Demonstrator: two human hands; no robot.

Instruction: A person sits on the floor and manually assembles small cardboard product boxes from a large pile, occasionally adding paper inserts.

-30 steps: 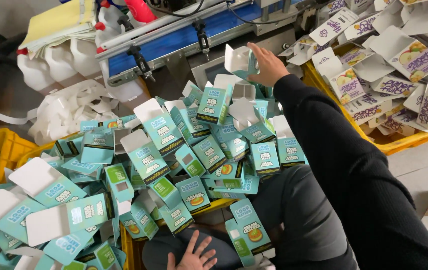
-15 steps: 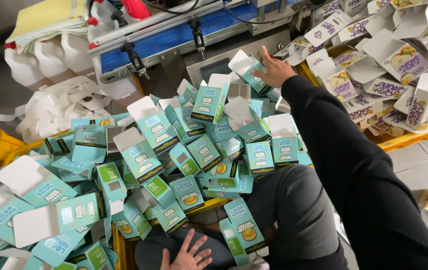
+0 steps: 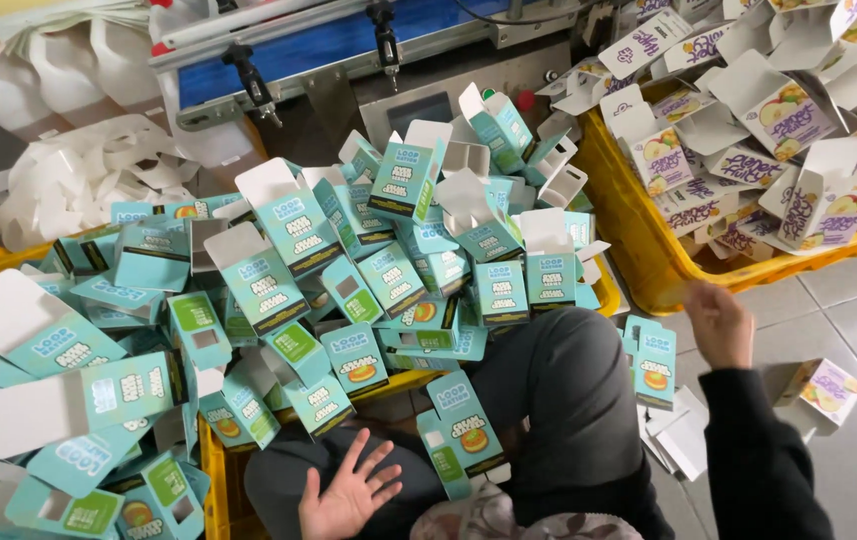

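Big heap of teal cartons (image 3: 289, 290) folded, all unfilled; your right hand (image 3: 719, 325) hangs empty near floor carton (image 3: 655, 366), left hand (image 3: 344, 495) fingers spread, empty on lap

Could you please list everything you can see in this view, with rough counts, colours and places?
Teal cartons: many, teal with white flaps, piled across the left and centre.
White-and-purple cartons: many, heaped at upper right.
Yellow crate: one, under the white-and-purple heap.
Loose carton: one, white and purple, on the grey tiled floor at right.
Conveyor: one, blue belt, along the top.
White jugs: several, red caps, upper left.
White strips: a tangled heap, left of the conveyor.
Left hand: open, palm up, bottom centre on the lap.
Right hand: dark sleeve, above the floor, blurred.
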